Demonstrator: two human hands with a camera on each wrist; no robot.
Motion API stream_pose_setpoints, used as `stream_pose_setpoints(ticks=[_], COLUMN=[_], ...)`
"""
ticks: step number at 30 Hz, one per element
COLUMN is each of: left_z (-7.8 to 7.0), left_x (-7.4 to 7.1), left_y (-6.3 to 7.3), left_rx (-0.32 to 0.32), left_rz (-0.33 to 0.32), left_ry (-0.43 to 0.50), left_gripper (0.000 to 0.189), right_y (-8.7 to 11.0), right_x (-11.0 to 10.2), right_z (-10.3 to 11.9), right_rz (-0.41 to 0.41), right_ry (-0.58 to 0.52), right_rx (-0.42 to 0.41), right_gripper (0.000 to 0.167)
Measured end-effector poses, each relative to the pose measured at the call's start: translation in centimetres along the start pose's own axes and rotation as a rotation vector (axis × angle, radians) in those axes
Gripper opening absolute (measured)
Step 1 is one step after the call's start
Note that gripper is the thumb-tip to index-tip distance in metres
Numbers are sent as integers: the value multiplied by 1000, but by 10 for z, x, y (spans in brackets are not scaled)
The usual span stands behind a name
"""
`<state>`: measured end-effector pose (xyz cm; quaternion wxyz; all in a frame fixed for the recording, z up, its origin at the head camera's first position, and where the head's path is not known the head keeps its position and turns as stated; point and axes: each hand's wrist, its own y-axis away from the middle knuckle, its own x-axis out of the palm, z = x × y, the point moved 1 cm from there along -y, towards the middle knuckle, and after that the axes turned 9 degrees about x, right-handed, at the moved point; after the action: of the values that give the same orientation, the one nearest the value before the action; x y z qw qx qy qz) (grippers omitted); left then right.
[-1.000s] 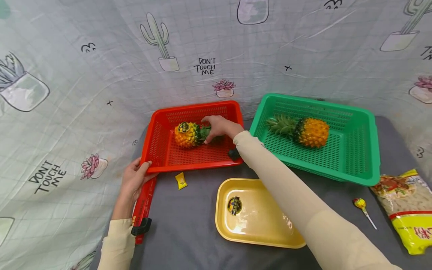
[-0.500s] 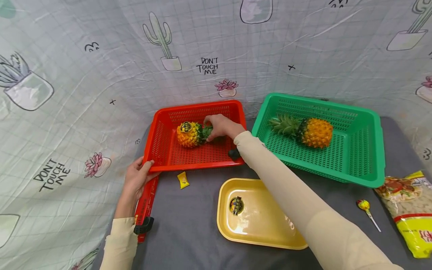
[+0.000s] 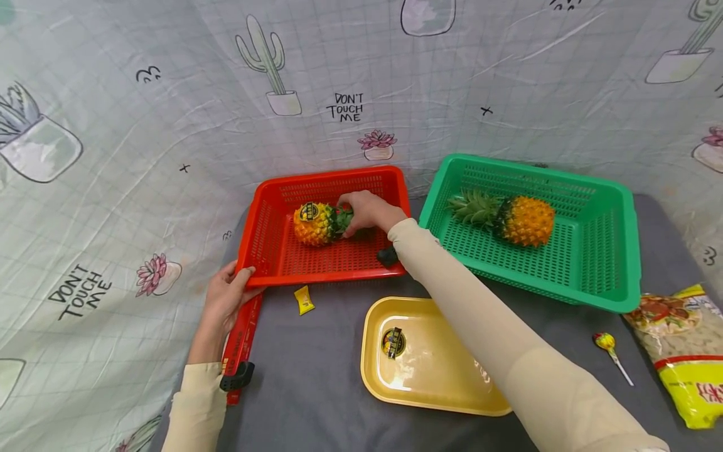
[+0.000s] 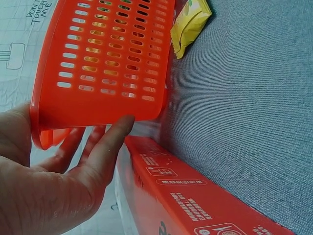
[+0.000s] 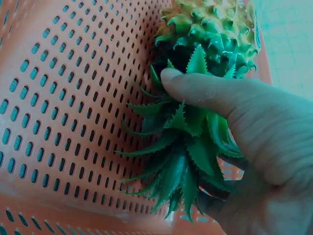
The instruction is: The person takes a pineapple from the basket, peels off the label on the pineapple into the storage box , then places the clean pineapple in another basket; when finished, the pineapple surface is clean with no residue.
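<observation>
A yellow-orange pineapple with a dark round label lies on its side in the red basket. My right hand grips it by the green crown, thumb across the leaf base in the right wrist view; some of the other fingers are hidden behind the leaves. At the basket's near left corner, my left hand holds the rim, with the thumb over the top and fingers against the outside wall. Beneath that hand lies a long red box with printed text.
A green basket holding another pineapple stands at the right. In front are a yellow tray with a round label and a small yellow packet. A lollipop and a food bag lie far right.
The whole scene shifts slightly with the head camera. Both hands keep their places on the basket rim and the pineapple crown; the pineapple stays in the red basket.
</observation>
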<state>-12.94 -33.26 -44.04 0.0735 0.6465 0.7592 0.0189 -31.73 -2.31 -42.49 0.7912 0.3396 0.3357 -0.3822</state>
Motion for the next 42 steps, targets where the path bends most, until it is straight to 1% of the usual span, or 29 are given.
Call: stream_pose_setpoints(ticks=[3, 6, 9, 12, 19, 25, 33, 37, 42], left_z=[-2, -3, -5, -5, -8, -11, -8, -8, -6], left_x=[1, 2, 2, 2, 1, 0, 1, 2, 0], left_y=[-1, -1, 0, -1, -1, -1, -3, -3, -3], left_rx=[5, 4, 6, -1, -26, -33, -58, -54, -38], left_rz=[7, 13, 20, 31, 16, 22, 10, 16, 7], left_ry=[-3, -6, 12, 39, -7, 0, 20, 22, 13], left_gripper=[53, 52, 52, 53, 55, 56, 56, 55, 52], right_y=[-2, -4, -3, 1, 8, 12, 27, 38, 52], right_x=[0, 0, -1, -3, -9, -15, -25, -33, -38], right_z=[-1, -2, -1, -1, 2, 8, 19, 25, 32], right_rz=[-8, -11, -18, -15, -6, -1, -9, -17, -16], right_ry=[16, 12, -26, -72, -146, -200, -277, -302, -334], right_rx=[-7, -47, -88, -103, -123, -162, -197, -205, -221], right_gripper=[70, 66, 61, 59, 57, 58, 58, 58, 57])
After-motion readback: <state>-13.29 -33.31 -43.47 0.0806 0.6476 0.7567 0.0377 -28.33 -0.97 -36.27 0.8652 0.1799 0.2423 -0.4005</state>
